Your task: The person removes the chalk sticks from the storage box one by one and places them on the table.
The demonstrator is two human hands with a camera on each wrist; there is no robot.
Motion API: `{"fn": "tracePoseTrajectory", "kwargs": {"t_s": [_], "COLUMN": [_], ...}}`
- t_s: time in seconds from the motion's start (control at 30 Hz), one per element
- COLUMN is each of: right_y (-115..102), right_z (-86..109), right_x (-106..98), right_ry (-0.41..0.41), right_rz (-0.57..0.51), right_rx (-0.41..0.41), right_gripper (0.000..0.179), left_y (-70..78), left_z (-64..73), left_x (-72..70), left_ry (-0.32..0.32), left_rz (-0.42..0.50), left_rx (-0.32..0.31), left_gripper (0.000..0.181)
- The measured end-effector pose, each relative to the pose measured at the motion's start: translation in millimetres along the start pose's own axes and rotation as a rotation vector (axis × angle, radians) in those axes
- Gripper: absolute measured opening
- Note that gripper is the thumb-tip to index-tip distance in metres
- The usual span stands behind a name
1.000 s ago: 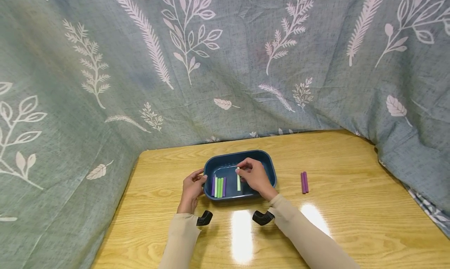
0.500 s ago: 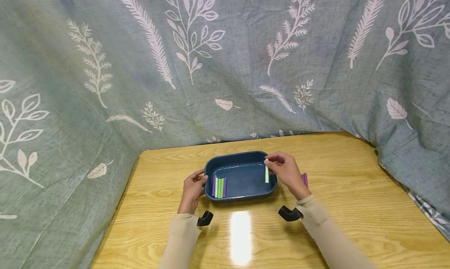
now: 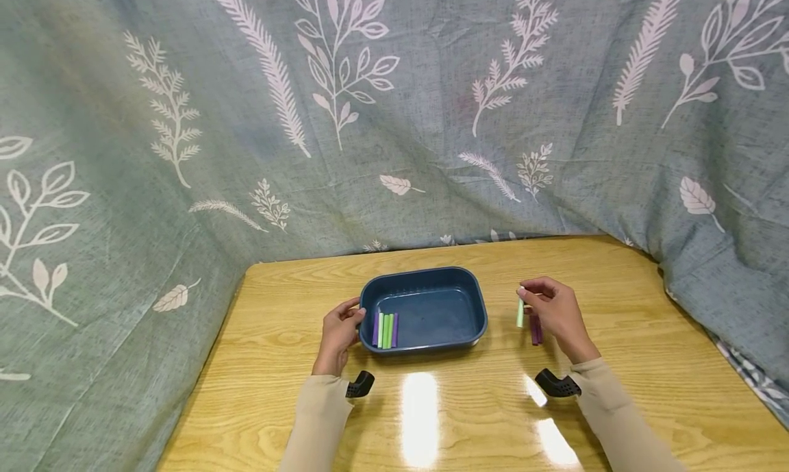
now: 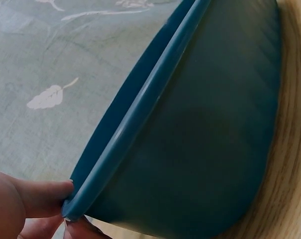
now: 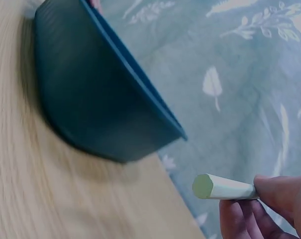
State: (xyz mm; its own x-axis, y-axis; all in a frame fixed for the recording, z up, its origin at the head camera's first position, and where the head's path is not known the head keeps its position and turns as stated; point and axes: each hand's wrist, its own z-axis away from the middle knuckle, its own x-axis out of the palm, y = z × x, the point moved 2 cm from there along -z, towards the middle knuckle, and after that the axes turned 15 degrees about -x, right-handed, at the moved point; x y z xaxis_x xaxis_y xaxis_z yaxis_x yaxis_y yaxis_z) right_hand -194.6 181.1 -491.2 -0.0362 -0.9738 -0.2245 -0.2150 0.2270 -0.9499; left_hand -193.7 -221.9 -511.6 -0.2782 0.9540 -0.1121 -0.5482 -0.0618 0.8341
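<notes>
In the head view my left hand (image 3: 337, 333) pinches the left rim of a dark blue plastic tray (image 3: 425, 349), thumb over the edge and fingers below. The left wrist view shows that thumb and the fingers at the tray's corner. Several purple, pale green and bright green sticks (image 3: 386, 331) lie side by side at the tray's left end. To the right of the tray, my right hand (image 3: 557, 318) pinches a pale green round stick (image 5: 230, 188) by one end, clear of the table. Two dark purple sticks (image 3: 535, 331) lie on the table just beneath this hand, partly covered by it.
The wooden table (image 3: 296, 280) runs back to a grey-green curtain (image 3: 345, 205) with white leaf prints. Black curved pieces (image 3: 557, 384) stick out at both wrists. Light glares off the table's front part.
My right hand has carried the pale green stick out of the tray, over its right rim, to beside the purple sticks. My left hand has stayed on the tray's rim.
</notes>
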Motion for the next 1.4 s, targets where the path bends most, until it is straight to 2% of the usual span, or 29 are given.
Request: {"fn": "tracePoseTrajectory", "kwargs": {"t_s": [0.4, 0.6, 0.83, 1.13, 1.4], "right_y": [29, 40, 48, 52, 52], "right_z": [6.5, 9.9, 12.0, 13.0, 13.7], "right_x": [-30, -40, -42, -39, -39], "right_ry": [0.047, 0.051, 0.016, -0.022, -0.028], "right_rz": [0.098, 0.12, 0.153, 0.248, 0.267], "right_rx": [-0.02, 0.008, 0.039, -0.002, -0.026], "right_gripper": [0.035, 0.034, 0.032, 0.028, 0.026], "left_y": [0.6, -0.3, -0.5, -0.9, -0.5], "left_z": [0.8, 0.7, -0.1, -0.9, -0.2], "left_x": [1.4, 0.5, 0.3, 1.0, 1.8], "left_ry": [0.005, 0.003, 0.006, 0.008, 0.011], "left_rz": [0.009, 0.006, 0.001, 0.002, 0.008], "left_rx": [-0.008, 0.0, 0.005, -0.002, 0.001], "left_gripper": [0.036, 0.036, 0.035, 0.035, 0.035]}}
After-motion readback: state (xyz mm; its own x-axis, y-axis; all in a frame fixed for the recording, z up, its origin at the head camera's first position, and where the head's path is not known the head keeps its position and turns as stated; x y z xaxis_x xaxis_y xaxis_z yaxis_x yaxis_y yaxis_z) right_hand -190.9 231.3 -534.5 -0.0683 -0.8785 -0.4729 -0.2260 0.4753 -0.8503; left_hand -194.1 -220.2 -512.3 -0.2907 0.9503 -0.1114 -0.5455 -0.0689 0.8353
